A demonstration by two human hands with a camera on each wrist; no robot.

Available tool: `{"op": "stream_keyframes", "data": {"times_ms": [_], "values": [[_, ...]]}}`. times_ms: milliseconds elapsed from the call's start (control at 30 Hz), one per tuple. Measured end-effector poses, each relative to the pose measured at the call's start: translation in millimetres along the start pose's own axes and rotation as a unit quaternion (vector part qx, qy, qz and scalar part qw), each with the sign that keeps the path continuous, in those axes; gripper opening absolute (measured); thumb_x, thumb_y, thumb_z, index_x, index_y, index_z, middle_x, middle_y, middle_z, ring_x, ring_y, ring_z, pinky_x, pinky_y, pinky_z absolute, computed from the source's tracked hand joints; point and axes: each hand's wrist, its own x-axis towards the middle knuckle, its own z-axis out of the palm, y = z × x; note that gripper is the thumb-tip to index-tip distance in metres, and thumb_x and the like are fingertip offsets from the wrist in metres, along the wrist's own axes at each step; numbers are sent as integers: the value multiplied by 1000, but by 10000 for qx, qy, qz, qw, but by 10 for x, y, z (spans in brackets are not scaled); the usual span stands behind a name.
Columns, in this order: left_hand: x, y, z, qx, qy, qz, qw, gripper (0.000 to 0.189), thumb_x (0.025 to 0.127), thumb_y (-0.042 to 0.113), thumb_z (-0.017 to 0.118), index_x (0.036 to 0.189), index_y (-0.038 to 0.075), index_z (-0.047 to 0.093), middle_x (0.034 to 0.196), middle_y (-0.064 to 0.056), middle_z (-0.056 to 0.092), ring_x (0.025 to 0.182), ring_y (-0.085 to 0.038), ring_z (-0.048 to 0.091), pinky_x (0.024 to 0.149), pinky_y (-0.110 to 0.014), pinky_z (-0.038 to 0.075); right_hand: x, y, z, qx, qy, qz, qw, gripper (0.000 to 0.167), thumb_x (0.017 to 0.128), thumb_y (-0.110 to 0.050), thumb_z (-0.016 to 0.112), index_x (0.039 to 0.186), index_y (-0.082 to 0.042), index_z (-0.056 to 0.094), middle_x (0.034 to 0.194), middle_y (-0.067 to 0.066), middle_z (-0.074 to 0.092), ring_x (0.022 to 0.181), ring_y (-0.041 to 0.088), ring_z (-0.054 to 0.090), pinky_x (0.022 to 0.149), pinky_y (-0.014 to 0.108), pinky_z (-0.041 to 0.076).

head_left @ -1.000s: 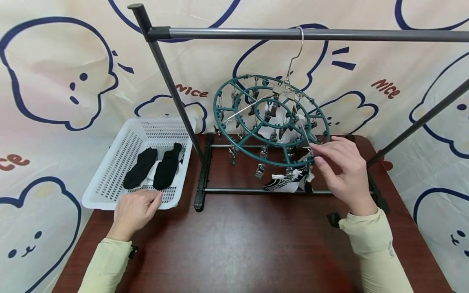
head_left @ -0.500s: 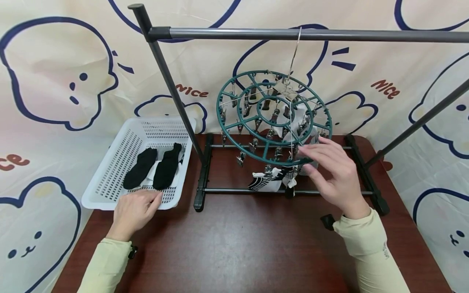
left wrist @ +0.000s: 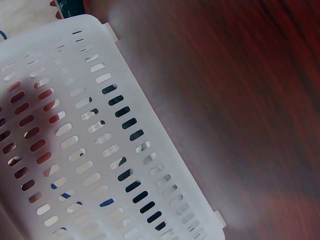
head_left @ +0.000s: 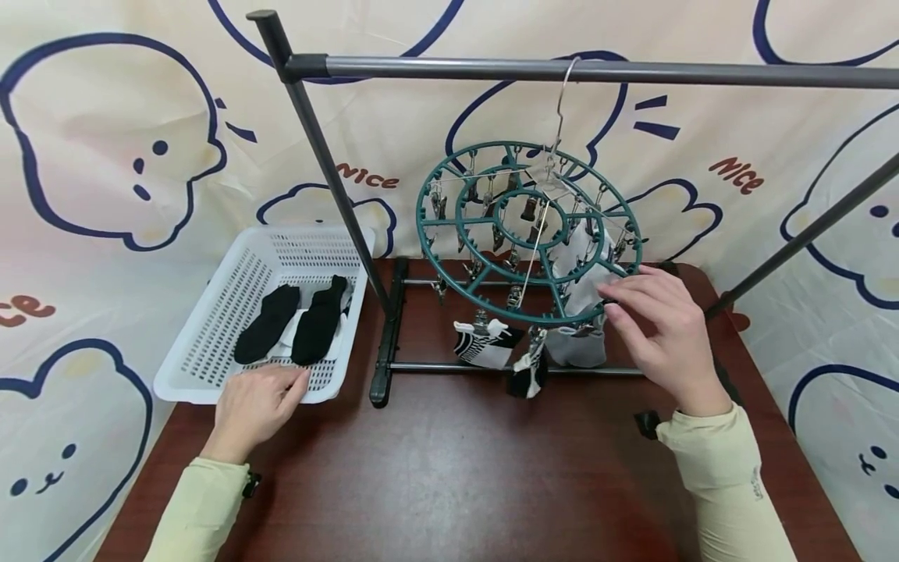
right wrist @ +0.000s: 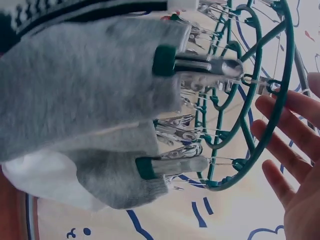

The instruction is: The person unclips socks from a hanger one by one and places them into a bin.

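A round green clip hanger (head_left: 449,286) hangs by its metal hook, with clips dangling all round. My right hand (head_left: 656,332) is at its front right rim, fingertips touching the ring. In the right wrist view the spread fingers (right wrist: 300,135) lie along the outer ring and hold nothing. Grey socks (right wrist: 95,85) hang from clips near that hand. Further left hang a black-and-white patterned sock (head_left: 485,347) and a black-and-white sock (head_left: 527,375). My left hand (head_left: 256,406) grips the front rim of a white perforated basket (head_left: 179,382), its fingers partly hidden.
Two black socks (head_left: 316,328) lie in the basket over something white. A dark metal rack (head_left: 449,69) carries the hanger; its left leg (head_left: 337,187) slants down beside the basket. The brown table (head_left: 449,468) extends in front. A printed cloth (head_left: 84,289) hangs behind.
The hanger has turned, carrying the patterned socks leftward and bringing grey socks to the front right. My right hand went left with the rim, then back right. The left hand stayed put.
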Motion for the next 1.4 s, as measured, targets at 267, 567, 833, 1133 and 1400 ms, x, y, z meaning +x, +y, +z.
{"op": "stream_keyframes", "data": {"times_ms": [267, 567, 833, 1133, 1400], "values": [[-19, 0, 10, -31, 4, -36, 10000, 29, 92, 25, 62, 64, 23, 68, 70, 0, 71, 58, -21, 64, 44, -33, 38, 16, -43, 105, 33, -101, -426, 9990, 44, 105, -41, 59, 107, -3, 81, 97, 14, 76, 101, 31, 65, 116, 36, 38], [-3, -13, 7, -47, 65, 10, 10000, 29, 92, 24, 62, 64, 22, 69, 70, -1, 71, 57, -19, 63, 45, -32, 38, 49, -124, 184, 151, -210, -583, 9980, 42, 105, -40, 59, 107, -3, 81, 97, 14, 76, 99, 31, 65, 116, 35, 38], [18, -3, 3, -104, -16, 1, 9999, 26, 92, 23, 64, 66, 23, 70, 68, 1, 70, 57, -17, 63, 45, -31, 38, 21, -140, 228, 145, -250, -520, 9982, 43, 105, -41, 60, 107, -5, 81, 95, 13, 76, 98, 30, 65, 113, 28, 37], [122, 123, -150, -323, -231, -243, 9989, 21, 89, 28, 76, 106, 16, 76, 97, -3, 78, 83, -22, 69, 61, -37, 51, 27, -163, 265, 189, -299, -552, 9978, 42, 105, -41, 60, 107, -4, 81, 95, 12, 77, 93, 27, 66, 115, 30, 37], [576, 824, -105, -2191, 36, -130, 9756, 55, 93, 19, 76, 144, 12, 58, 138, -8, 64, 127, -28, 57, 108, -43, 42, 21, -170, 224, 186, -256, -500, 9982, 43, 105, -40, 60, 106, -3, 81, 93, 12, 77, 94, 28, 66, 115, 31, 38]]}}
